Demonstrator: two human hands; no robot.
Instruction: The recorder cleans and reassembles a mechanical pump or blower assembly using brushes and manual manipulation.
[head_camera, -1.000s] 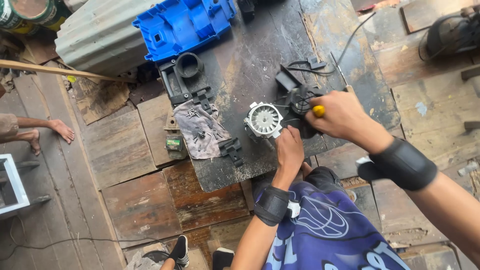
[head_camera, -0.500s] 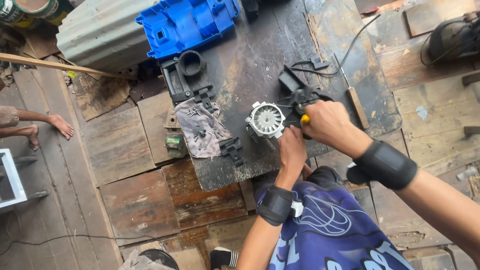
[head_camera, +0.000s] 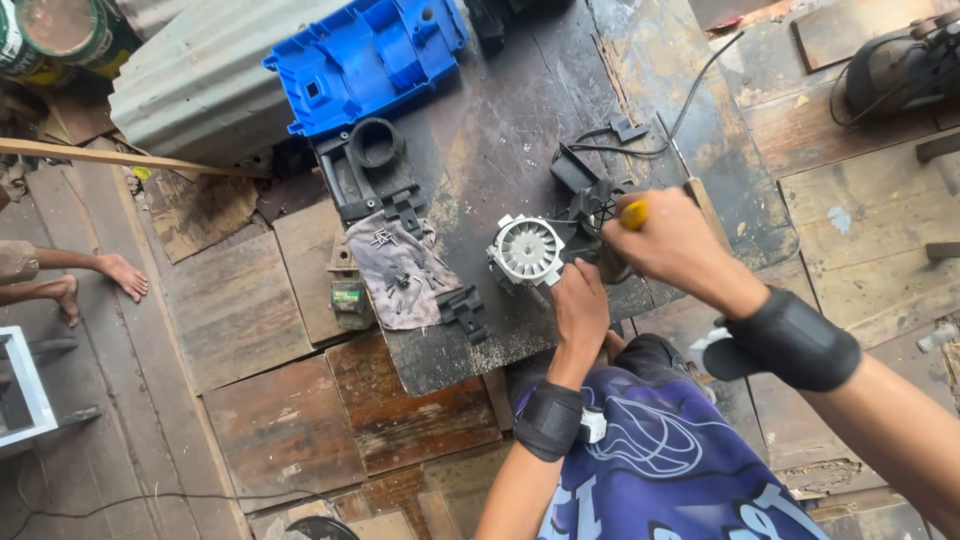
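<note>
A small electric motor with a white fan wheel (head_camera: 527, 249) lies on a dark metal sheet (head_camera: 500, 120) on the wooden floor. My left hand (head_camera: 580, 305) grips the motor's near side and steadies it. My right hand (head_camera: 672, 240) is closed around a screwdriver with a yellow handle (head_camera: 634, 212), its tip down at the motor's black right end (head_camera: 600, 205). Both wrists wear black bands. A black cable (head_camera: 690, 95) runs from the motor toward the upper right.
A grey rag with several small screws (head_camera: 400, 270) and black plastic parts (head_camera: 465, 308) lie left of the motor. A blue plastic housing (head_camera: 365, 60) and a black housing part (head_camera: 365, 165) lie further back. Another person's bare feet (head_camera: 95, 285) rest at the left edge.
My right hand with the screwdriver has shifted slightly left, closer over the motor's black end. My left hand stays on the motor.
</note>
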